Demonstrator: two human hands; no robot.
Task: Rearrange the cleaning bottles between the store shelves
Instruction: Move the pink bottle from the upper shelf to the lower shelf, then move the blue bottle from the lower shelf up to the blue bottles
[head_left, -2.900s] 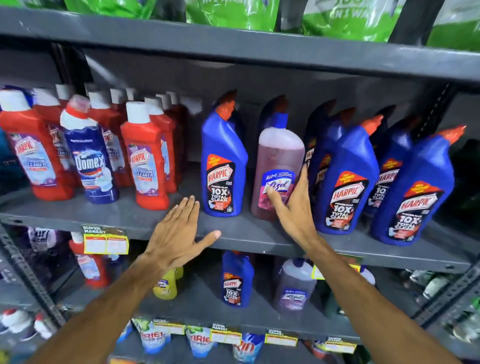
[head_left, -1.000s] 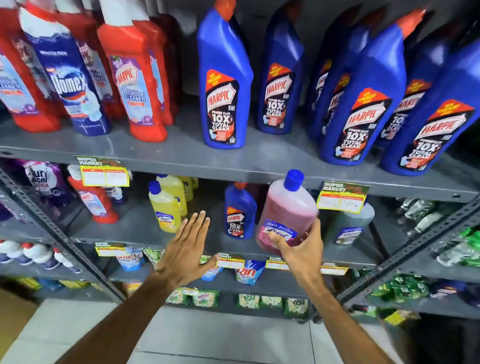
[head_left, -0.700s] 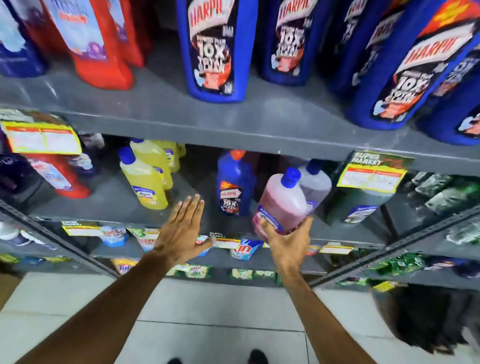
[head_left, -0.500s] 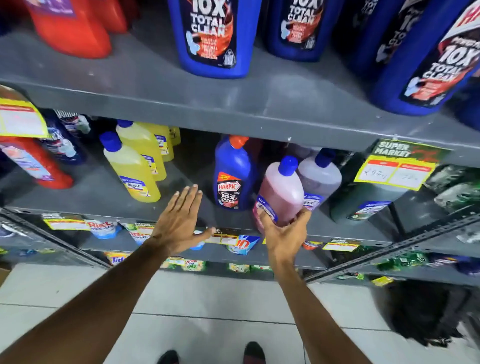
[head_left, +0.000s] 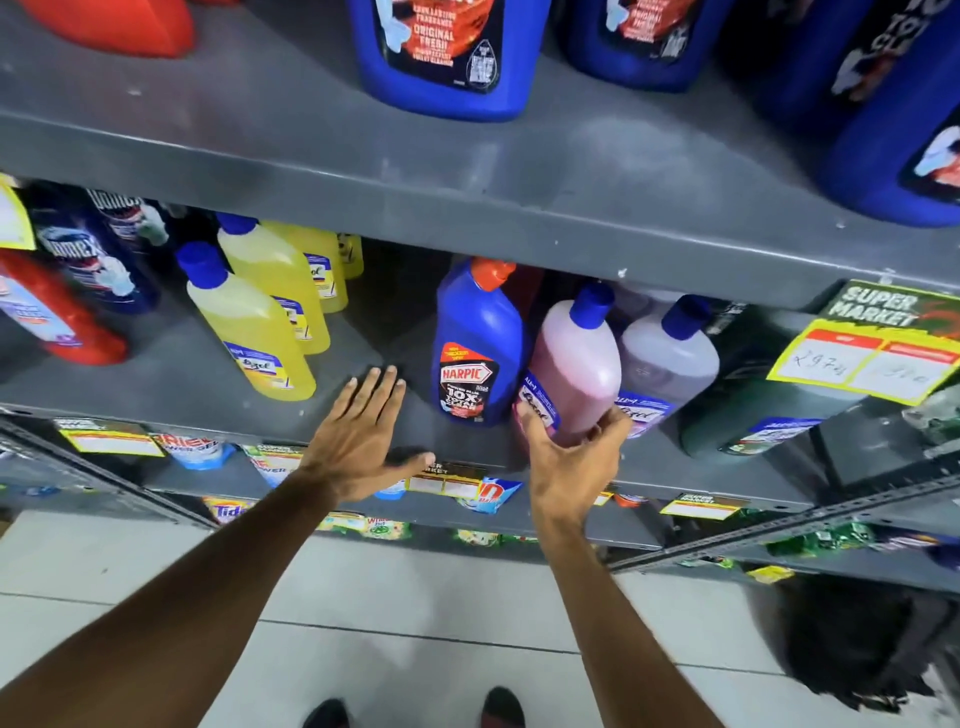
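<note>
A pink Lizol bottle (head_left: 576, 364) with a blue cap stands on the lower grey shelf (head_left: 171, 384), between a blue Harpic bottle (head_left: 475, 348) and a pale lilac Lizol bottle (head_left: 667, 358). My right hand (head_left: 569, 462) holds the pink bottle at its base, thumb on the label and fingers round the right side. My left hand (head_left: 363, 436) hovers flat and open over the shelf's front edge, left of the Harpic bottle, holding nothing.
Yellow Lizol bottles (head_left: 254, 332) stand to the left, with a Domex bottle (head_left: 93, 260) and a red bottle (head_left: 47, 317) beyond. A dark green bottle (head_left: 753, 415) lies at the right. Blue Harpic bottles (head_left: 441, 57) fill the upper shelf (head_left: 571, 208). Detergent sachets hang below.
My right hand carried the pink bottle from the upper shelf down to the lower shelf and set it beside the Harpic bottle. The view tilted downward. My left hand stayed open.
</note>
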